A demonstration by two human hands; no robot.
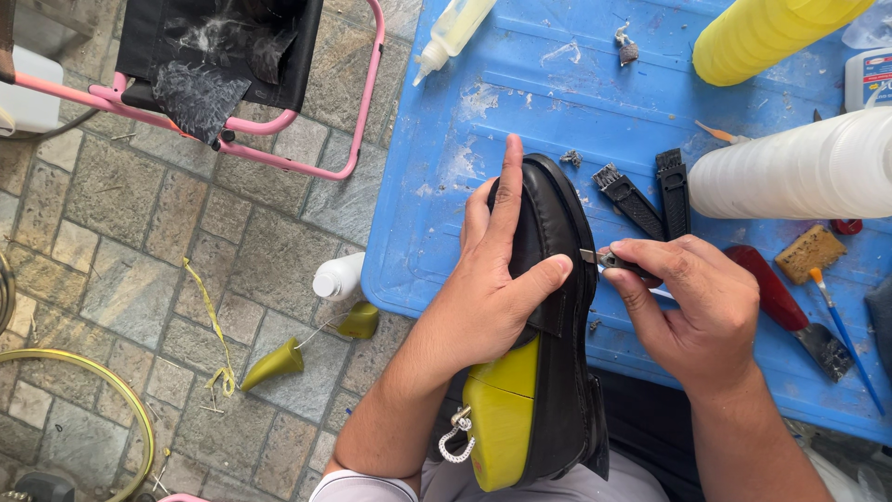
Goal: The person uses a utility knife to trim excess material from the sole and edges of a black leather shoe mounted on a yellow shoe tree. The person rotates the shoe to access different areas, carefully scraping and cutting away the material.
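A black loafer (557, 279) lies lengthwise across the person's lap and the near edge of the blue worktop (520, 102), toe pointing away, with a yellow-green shoe last (502, 418) filling its opening and a short white cord at the last's heel end. The left hand (488, 279) is wrapped over the shoe's upper, index finger stretched along the toe and thumb pressed on the strap, pinning it down. The right hand (692, 307) is closed around a small knife (604, 260), whose short metal blade touches the shoe's outer edge near the sole.

Just beyond the right hand, two black brush-like tools (650, 195) lie side by side on the worktop. Behind them a big white ribbed bottle (799, 167) lies on its side, and a yellow ribbed bottle (762, 33) sits further back. To the right of the knife hand are a red-handled scraper (785, 302), a tan sponge block (810, 253) and a thin blue-handled brush (846, 335). A clear squeeze bottle (451, 33) lies at the far edge, its nozzle hanging past the worktop. Scraps and pale smears dot the blue surface near the shoe's toe.

On the stone-paved floor (121, 223) to the left lie a small white bottle (339, 276), two olive-green cones (274, 364), a strip of yellow tape (209, 316), and further off a pink-framed folding chair (232, 65) with a black seat.
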